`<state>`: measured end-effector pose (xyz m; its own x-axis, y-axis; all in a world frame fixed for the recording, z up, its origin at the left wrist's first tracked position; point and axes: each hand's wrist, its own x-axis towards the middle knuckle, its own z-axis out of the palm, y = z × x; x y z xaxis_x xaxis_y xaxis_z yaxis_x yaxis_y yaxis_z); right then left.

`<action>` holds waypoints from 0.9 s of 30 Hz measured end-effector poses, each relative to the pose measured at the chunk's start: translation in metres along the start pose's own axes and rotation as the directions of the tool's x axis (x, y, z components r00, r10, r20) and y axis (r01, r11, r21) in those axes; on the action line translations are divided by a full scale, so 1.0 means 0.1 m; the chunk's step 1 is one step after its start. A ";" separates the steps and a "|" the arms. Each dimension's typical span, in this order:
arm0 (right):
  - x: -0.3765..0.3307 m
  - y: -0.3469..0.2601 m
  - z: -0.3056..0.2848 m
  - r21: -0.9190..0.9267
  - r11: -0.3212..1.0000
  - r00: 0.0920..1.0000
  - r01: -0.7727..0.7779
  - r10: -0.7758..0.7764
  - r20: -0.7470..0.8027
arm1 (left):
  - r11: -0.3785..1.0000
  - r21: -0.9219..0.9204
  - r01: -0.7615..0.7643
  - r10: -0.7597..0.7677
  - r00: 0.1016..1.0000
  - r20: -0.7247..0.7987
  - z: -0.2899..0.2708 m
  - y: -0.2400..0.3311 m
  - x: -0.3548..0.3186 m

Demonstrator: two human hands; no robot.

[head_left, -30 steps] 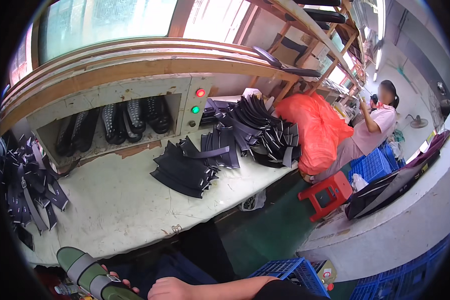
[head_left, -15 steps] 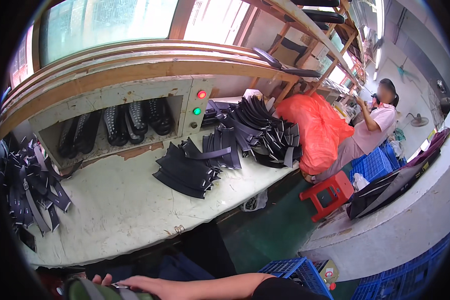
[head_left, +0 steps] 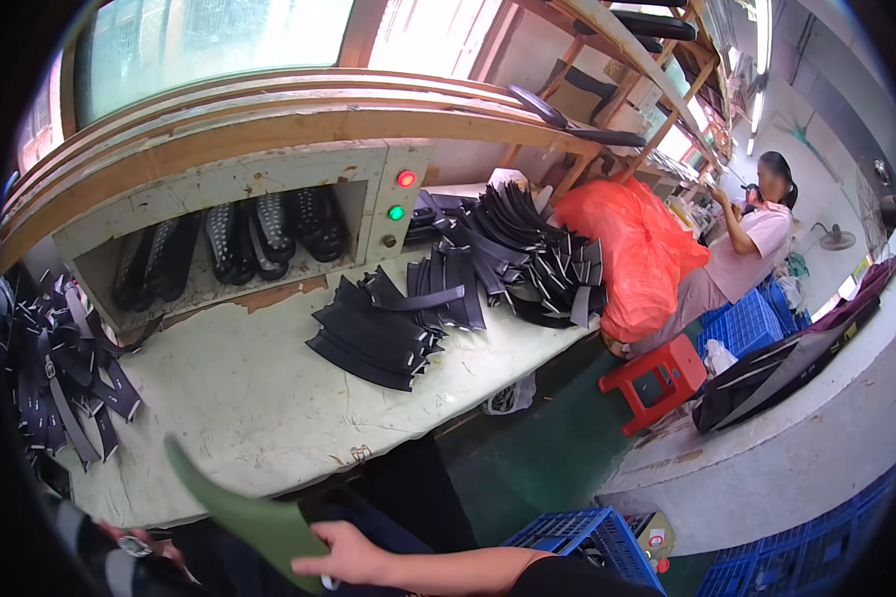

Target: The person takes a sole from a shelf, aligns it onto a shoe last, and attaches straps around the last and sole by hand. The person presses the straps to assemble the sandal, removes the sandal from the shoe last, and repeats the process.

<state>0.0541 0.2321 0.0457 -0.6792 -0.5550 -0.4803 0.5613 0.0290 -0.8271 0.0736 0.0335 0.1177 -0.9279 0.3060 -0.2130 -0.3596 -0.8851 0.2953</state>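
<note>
My right hand (head_left: 343, 555) comes in from the lower right, its thumb and fingers closed on the wide end of a green shoe last (head_left: 244, 512). The last's narrow curved tip points up and left over the table's front edge. At the lower left corner my left hand (head_left: 169, 553) is mostly in shadow, cut off by the picture's rim. It appears closed round a black shoe piece with a grey band (head_left: 119, 572); a pale round spot shows beside it, too small to name.
On the pale worktable (head_left: 239, 398) lie black strips (head_left: 378, 333) in stacks and a loose heap (head_left: 60, 368) at left. An oven box (head_left: 388, 159) holds black studded shoes. Right of it are a red bag (head_left: 627, 249), red stool (head_left: 657, 383), blue crate (head_left: 577, 537) and another person (head_left: 752, 234).
The green last has swung up and right in my right hand, apart from the grey-banded piece. My left hand has moved lower left. The view has shifted slightly.
</note>
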 end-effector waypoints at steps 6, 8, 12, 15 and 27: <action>-0.34 -0.36 -0.11 -0.470 0.759 0.687 0.451 -0.631 -0.361 | 0.948 0.207 -0.241 0.223 0.969 0.103 -0.39 -0.17 -0.31; -0.58 -0.20 -0.16 -0.586 0.667 0.675 0.460 -0.691 -0.257 | 0.932 0.262 -0.251 0.183 0.949 0.258 -0.19 -0.42 -0.09; -0.88 0.07 -0.05 0.019 0.994 0.986 0.103 -0.105 0.132 | 0.624 0.628 -0.465 -0.034 0.787 0.616 -0.42 -0.55 0.25; -1.01 0.17 -0.03 0.044 0.950 0.949 0.310 -0.306 -0.071 | 0.484 0.865 -0.135 -0.247 0.927 0.283 0.04 -0.74 0.09; -2.87 1.74 -0.42 0.194 0.740 -0.007 0.644 0.260 -0.966 | 0.401 0.908 -0.123 -0.308 0.915 0.260 -0.60 -0.75 0.24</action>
<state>0.3269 0.4316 0.0279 -0.3062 0.8142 -0.4933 0.0701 -0.4975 -0.8646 0.0847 0.0861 0.0345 -0.7642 0.6435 -0.0435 -0.1193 -0.0748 0.9900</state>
